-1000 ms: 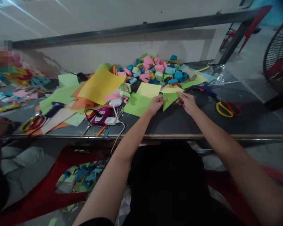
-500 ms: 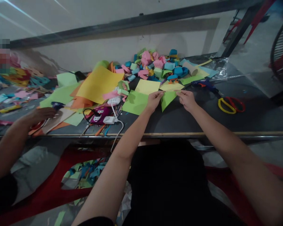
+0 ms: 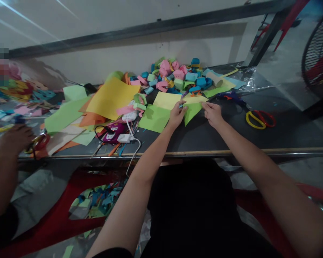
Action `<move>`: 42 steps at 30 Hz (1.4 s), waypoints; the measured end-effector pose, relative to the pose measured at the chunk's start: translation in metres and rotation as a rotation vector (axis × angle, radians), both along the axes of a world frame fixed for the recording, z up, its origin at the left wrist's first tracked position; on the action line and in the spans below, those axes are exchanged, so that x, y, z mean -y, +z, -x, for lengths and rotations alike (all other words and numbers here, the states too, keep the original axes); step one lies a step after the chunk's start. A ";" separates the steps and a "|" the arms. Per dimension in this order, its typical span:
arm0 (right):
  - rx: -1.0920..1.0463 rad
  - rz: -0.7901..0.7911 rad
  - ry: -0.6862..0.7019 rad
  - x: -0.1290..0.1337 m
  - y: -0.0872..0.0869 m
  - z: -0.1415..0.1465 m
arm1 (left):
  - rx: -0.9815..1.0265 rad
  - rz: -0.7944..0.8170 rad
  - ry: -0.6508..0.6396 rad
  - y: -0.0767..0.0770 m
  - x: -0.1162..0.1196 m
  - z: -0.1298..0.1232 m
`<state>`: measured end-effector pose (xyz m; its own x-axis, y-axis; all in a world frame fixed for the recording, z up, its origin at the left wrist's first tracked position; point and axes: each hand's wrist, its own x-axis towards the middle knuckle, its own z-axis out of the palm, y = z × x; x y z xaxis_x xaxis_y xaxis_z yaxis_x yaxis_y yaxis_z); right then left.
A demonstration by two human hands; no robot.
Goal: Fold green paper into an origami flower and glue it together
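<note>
Fingers of the left hand (image 3: 177,115) and right hand (image 3: 213,114) are pinching opposite ends of a green paper triangle (image 3: 191,111) over the worktop (image 3: 199,139). A green sheet (image 3: 154,119) is lying leftward; scissors (image 3: 254,119) are resting rightward.

Green paper triangle (image 3: 192,112) (tip downward)

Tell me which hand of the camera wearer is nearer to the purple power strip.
Left. The left hand is beyond the purple power strip and to its right; the right hand is farther right, past the green paper triangle.
</note>
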<state>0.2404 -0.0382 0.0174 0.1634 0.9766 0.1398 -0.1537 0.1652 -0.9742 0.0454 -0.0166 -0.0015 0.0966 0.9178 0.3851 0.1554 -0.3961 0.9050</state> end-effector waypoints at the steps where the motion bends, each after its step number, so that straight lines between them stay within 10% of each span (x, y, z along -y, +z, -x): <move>1: 0.009 -0.002 0.000 -0.001 0.000 -0.001 | -0.010 -0.005 0.015 0.002 0.001 -0.001; 14: 0.211 -0.160 -0.224 -0.018 -0.016 -0.015 | -0.119 0.004 -0.096 0.004 0.002 -0.003; 26: 0.049 -0.129 -0.257 -0.022 -0.012 -0.016 | -0.085 0.331 -0.283 0.023 0.021 -0.009; 42: 0.075 -0.094 -0.259 -0.015 -0.003 -0.020 | -0.289 0.214 -0.299 0.033 0.031 -0.003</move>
